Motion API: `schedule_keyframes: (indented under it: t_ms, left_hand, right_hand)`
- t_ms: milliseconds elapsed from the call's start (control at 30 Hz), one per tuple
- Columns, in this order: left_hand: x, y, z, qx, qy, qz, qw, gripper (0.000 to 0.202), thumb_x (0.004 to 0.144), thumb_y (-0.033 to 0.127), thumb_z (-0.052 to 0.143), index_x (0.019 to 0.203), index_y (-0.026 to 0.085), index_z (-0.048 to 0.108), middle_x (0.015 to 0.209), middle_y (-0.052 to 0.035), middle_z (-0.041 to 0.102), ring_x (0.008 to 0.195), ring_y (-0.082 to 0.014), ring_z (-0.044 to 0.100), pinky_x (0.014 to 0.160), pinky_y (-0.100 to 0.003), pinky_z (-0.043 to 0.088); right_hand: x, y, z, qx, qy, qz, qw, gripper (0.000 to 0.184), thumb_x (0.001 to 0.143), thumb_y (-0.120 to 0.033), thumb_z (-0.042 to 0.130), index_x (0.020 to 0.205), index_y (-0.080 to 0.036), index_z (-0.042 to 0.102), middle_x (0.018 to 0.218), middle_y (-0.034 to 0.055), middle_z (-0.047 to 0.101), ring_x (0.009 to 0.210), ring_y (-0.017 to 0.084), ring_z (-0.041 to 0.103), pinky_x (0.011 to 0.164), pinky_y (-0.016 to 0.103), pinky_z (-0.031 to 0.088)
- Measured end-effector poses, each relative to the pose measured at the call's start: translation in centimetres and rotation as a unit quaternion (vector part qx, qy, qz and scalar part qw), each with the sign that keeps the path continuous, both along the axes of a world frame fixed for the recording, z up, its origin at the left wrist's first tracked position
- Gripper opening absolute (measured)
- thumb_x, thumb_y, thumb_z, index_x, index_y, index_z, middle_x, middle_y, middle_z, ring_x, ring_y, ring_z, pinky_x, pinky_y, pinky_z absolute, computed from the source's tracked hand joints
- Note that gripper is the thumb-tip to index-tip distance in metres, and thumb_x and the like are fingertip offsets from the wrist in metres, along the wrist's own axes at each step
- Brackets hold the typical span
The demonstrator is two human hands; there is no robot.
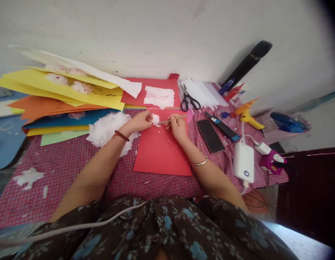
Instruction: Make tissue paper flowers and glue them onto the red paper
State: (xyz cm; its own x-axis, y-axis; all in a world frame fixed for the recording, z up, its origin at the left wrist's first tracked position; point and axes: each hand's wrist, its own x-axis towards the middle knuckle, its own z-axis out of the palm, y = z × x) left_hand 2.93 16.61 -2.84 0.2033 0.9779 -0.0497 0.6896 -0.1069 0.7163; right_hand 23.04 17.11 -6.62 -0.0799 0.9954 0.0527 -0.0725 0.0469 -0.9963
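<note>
My left hand [142,120] pinches a small fluffy white paper flower [156,119] above the red sheet [163,151]. In my right hand [177,127] is a slim brown-handled tool [181,117], gripped like a pen. Its thin dark tip points left at the flower's lower edge; whether it touches I cannot tell. Tiny white scraps lie on the red sheet under my hands. Beside and partly behind my left wrist is a heap of white tissue paper [109,128].
Black-handled scissors [190,101] lie on white paper strips [204,94]. To the right are a phone [210,135], a box cutter [223,126], a yellow glue gun [250,117] and a white power bank [243,162]. Coloured sheets [75,92] are stacked at left.
</note>
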Motion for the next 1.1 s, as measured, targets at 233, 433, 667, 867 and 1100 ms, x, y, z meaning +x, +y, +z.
schedule_keyframes:
  t_ms: [233, 433, 667, 867, 1100]
  left_hand:
    - [0.0, 0.2, -0.3, -0.009, 0.002, 0.014, 1.0, 0.016, 0.062, 0.017, 0.053, 0.078, 0.018, 0.056, 0.076, -0.0034, 0.064, 0.077, -0.0214, 0.062, 0.069, -0.031, 0.049]
    - [-0.1, 0.3, -0.7, -0.002, 0.018, 0.022, 1.0, 0.012, 0.063, 0.016, 0.052, 0.074, 0.018, 0.058, 0.075, -0.0035, 0.065, 0.076, -0.0211, 0.062, 0.066, -0.029, 0.047]
    - [0.2, 0.2, -0.4, -0.003, 0.038, 0.023, 0.999, 0.011, 0.063, 0.014, 0.053, 0.071, 0.019, 0.058, 0.071, -0.0026, 0.064, 0.074, -0.0206, 0.06, 0.066, -0.029, 0.046]
    - [0.1, 0.5, -1.0, 0.005, 0.041, 0.023, 0.999, 0.01, 0.064, 0.013, 0.054, 0.071, 0.019, 0.058, 0.071, -0.0027, 0.064, 0.072, -0.0206, 0.06, 0.065, -0.029, 0.045]
    - [1.2, -0.3, -0.8, 0.101, 0.049, 0.015, 0.994, 0.026, 0.071, 0.017, 0.055, 0.096, 0.016, 0.06, 0.099, -0.0084, 0.064, 0.093, -0.0231, 0.06, 0.084, -0.036, 0.049]
  right_hand:
    - [1.5, 1.2, 0.4, -0.011, 0.064, -0.104, 0.992, 0.028, 0.094, -0.046, 0.05, 0.08, -0.022, 0.049, 0.053, -0.0056, 0.06, 0.04, 0.009, 0.054, 0.041, 0.019, 0.044]
    - [1.1, 1.4, -0.1, 0.003, -0.015, -0.016, 1.0, 0.03, 0.093, -0.048, 0.054, 0.081, -0.02, 0.053, 0.057, -0.0027, 0.064, 0.043, 0.01, 0.056, 0.039, 0.019, 0.041]
    - [0.8, 1.6, -0.4, 0.03, -0.05, 0.029, 0.998, 0.04, 0.09, -0.058, 0.056, 0.083, -0.019, 0.056, 0.066, 0.0025, 0.069, 0.05, 0.011, 0.061, 0.043, 0.021, 0.043]
    - [0.6, 1.6, -0.7, 0.041, -0.05, 0.045, 0.997, 0.04, 0.09, -0.058, 0.055, 0.083, -0.019, 0.057, 0.068, 0.0028, 0.07, 0.052, 0.011, 0.062, 0.051, 0.022, 0.047]
    - [0.2, 1.3, -0.6, 0.056, -0.056, 0.047, 0.996, 0.043, 0.089, -0.061, 0.054, 0.083, -0.018, 0.057, 0.068, 0.003, 0.07, 0.053, 0.012, 0.062, 0.054, 0.024, 0.048]
